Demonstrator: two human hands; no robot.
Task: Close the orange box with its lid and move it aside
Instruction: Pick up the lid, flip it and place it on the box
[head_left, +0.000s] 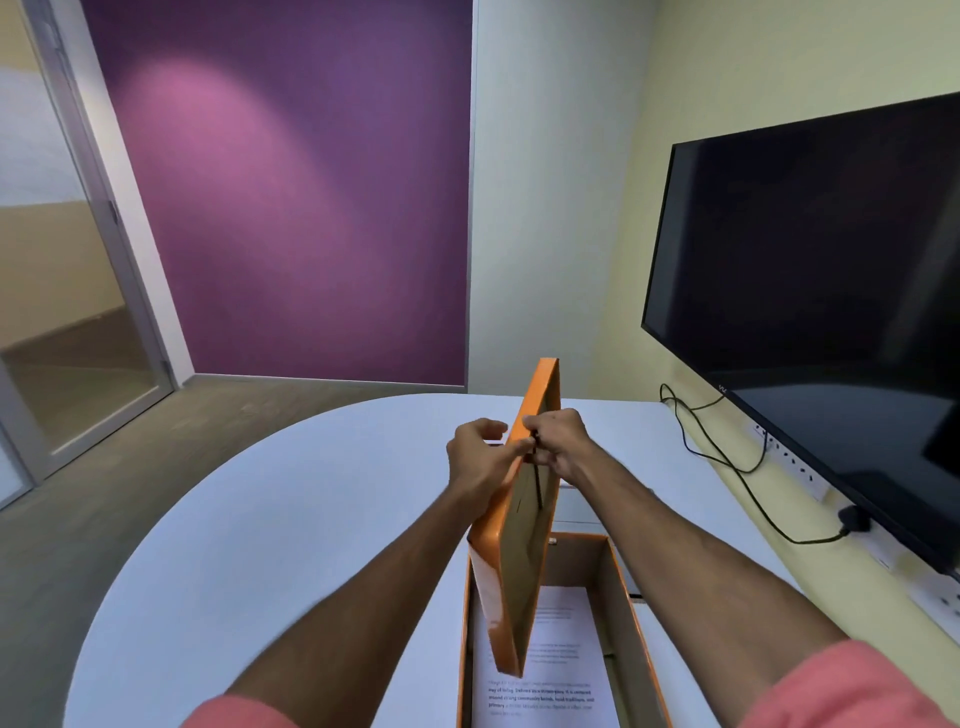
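The person holds the flat orange cardboard lid up on edge, nearly vertical, with its brown inner face turned toward the right hand and its orange outer face toward the left hand. Both hands meet at the lid's upper part: the left hand's fingers pinch its near edge, and the right hand is curled closed against the inner face, seemingly around a thin dark cord or strip there, though what exactly it grips is too small to tell.

Directly below the hands, toward the person's body, the open orange rectangular cardboard box sits on the pale rounded table. The box's brown interior is exposed, and a white printed paper sheet lies flat on its bottom. The lid's lower corner hangs over the box opening, on the left-hand side of it, apparently not seated on any wall.

As a judgement, the task is in its early half: the lid is in hand and positioned above the box, but the box is not yet closed and has not been shifted. What remains is to tip the lid down flat, align its rim with the four walls, press it home, and then slide or carry the closed box off to one side; bare tabletop lies beyond the left hand.
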